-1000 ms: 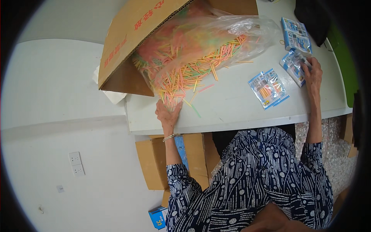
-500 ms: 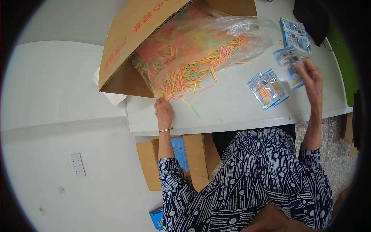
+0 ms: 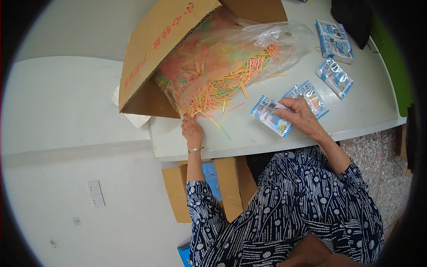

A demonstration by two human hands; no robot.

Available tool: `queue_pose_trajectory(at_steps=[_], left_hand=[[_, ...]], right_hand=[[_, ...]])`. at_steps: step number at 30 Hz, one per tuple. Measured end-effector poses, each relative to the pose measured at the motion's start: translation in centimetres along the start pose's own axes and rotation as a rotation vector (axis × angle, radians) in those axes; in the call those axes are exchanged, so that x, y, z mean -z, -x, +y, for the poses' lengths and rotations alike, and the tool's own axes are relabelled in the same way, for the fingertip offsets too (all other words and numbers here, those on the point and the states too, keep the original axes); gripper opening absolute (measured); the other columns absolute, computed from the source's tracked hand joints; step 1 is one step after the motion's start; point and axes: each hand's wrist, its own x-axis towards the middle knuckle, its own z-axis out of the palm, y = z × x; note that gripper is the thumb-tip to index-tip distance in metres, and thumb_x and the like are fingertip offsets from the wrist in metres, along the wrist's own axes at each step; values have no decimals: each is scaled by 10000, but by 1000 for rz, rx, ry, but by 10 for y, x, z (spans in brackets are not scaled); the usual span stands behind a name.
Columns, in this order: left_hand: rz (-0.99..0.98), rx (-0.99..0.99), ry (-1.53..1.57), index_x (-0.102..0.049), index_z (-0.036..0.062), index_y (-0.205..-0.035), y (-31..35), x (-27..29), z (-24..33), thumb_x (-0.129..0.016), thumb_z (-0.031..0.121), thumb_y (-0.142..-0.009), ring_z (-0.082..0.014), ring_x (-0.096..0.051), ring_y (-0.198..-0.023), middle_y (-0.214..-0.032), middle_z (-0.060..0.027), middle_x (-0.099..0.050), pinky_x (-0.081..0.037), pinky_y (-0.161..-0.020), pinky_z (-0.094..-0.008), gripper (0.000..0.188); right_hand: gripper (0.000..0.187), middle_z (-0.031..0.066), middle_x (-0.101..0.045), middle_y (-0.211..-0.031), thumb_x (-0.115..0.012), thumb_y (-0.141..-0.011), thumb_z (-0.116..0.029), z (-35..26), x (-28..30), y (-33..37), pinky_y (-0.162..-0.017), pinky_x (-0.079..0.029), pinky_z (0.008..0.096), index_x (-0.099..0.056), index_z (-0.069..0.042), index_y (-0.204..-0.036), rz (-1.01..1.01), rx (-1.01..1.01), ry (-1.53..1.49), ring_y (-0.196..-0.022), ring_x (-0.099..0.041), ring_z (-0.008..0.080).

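Note:
My right hand (image 3: 302, 118) pinches a small blue-and-white clear-windowed packet (image 3: 272, 116) by its right part, above the table. Partly behind that hand lie more packets of the same kind (image 3: 316, 101), with coloured sticks showing through. At the table's left, my left hand (image 3: 192, 130) is closed at the lower corner of the open carton (image 3: 167, 42), by the edge of the heap of sticks; what its fingers hold, if anything, is hidden. Thin pink, yellow and green sticks (image 3: 222, 93) spill from a clear plastic bag (image 3: 289, 38) in the tipped carton.
Farther right lie a single packet (image 3: 335, 78) and a small stack of packets (image 3: 335, 41). A dark cloth-like thing (image 3: 351, 20) sits at the far right corner of the white table (image 3: 356, 118). Below the front edge stands another open carton (image 3: 229, 184) with blue contents.
My right hand has let go of a packet at the right, which now lies flat there. It has moved left and now holds another packet. My left hand stays by the carton corner.

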Motion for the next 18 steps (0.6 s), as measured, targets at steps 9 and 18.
queue_pose_trajectory(at_steps=[9,18], left_hand=[[-120,-13,398,-409,-33,-1080,-12,72,60,-469,141,-918,-441,-594,-747,-831,-289,-600,-497,-657,-475,245],[-429,114,1849,-479,14,-1046,-18,86,120,-432,214,-979,-272,-625,-926,-1024,-178,-608,-515,-805,-351,216]], right_hand=[[270,27,-589,-623,-617,-849,-219,9,-10,-13,-521,-385,234,-660,43,-800,-59,-72,-118,-585,-497,45],[288,-32,-537,-596,-632,-867,-236,12,-15,-22,-491,-329,227,-672,35,-776,-109,-86,-188,-565,-425,19]])
